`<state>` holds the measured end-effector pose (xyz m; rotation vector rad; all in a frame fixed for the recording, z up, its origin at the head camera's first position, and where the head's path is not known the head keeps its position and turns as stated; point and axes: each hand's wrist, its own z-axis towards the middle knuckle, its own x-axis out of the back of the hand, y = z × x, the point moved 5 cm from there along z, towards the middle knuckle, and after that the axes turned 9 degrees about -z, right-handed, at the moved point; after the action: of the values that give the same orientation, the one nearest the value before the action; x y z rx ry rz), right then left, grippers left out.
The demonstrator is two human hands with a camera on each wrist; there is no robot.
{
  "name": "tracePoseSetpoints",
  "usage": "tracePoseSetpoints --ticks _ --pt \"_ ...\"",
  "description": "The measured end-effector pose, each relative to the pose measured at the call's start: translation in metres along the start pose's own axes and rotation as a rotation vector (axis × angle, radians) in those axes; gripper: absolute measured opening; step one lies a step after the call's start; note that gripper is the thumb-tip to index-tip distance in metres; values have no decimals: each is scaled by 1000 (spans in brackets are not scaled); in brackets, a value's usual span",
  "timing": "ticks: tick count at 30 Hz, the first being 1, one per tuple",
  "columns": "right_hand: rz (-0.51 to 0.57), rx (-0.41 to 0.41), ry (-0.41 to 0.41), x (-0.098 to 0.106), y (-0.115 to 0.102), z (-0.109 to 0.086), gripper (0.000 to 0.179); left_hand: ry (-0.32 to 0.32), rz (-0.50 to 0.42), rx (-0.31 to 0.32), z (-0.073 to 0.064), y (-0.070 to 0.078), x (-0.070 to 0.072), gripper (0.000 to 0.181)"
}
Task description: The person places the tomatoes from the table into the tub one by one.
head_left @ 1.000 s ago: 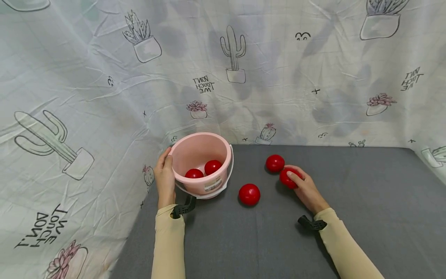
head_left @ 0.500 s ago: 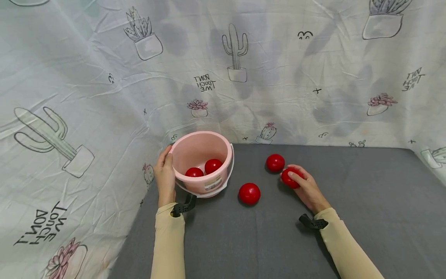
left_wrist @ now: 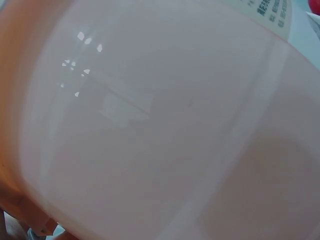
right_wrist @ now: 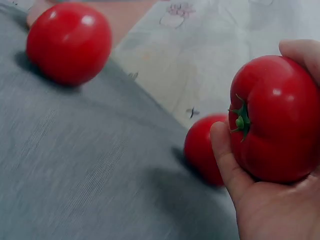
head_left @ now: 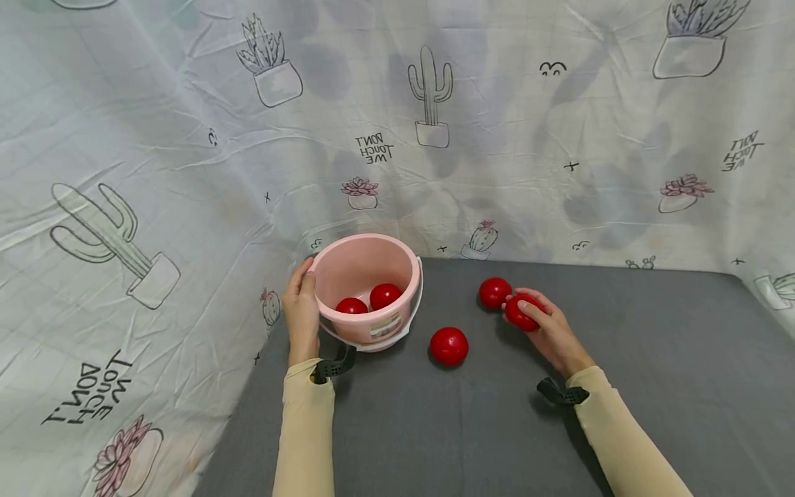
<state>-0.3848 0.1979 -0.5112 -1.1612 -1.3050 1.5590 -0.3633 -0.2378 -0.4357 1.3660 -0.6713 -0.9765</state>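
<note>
With our right hand (head_left: 555,336) gripping this tomato (right_wrist: 277,122) and left hand (head_left: 301,312) holding the bucket (head_left: 354,331), we'd honestly just squeeze gently.

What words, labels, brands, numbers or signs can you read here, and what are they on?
"DON'T TOUCH", flipped, three times on the white cactus-print fabric backdrop; its short last word, "ME" or "WE", is uncertain.
"x" marks, several, on that backdrop.
Pale printed label on the round pink plastic bucket: characters too blurred to read.

Tomatoes (head_left: 449,346) are red, the bucket (head_left: 348,276) pink, the tabletop (head_left: 410,428) grey, the backdrop (head_left: 497,138) white with cacti.
</note>
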Motion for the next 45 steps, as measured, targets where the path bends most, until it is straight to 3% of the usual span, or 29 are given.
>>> tracePoseSetpoints --ticks 7,17,29,35,45 --pt "-35 7 -14 -14 -34 13 30 3 15 -14 2 -2 2 42" --pt "-87 77 -115 -46 -91 48 36 1 24 -7 2 -5 6 42" --pt "-150 97 -226 -115 -151 90 41 6 18 15 -1 -5 6 42" --pt "-186 130 -311 -160 -166 109 37 15 14 10 -1 -2 6 42" --pt "-191 105 -420 -220 -167 128 40 14 -6 1 0 3 4 41"
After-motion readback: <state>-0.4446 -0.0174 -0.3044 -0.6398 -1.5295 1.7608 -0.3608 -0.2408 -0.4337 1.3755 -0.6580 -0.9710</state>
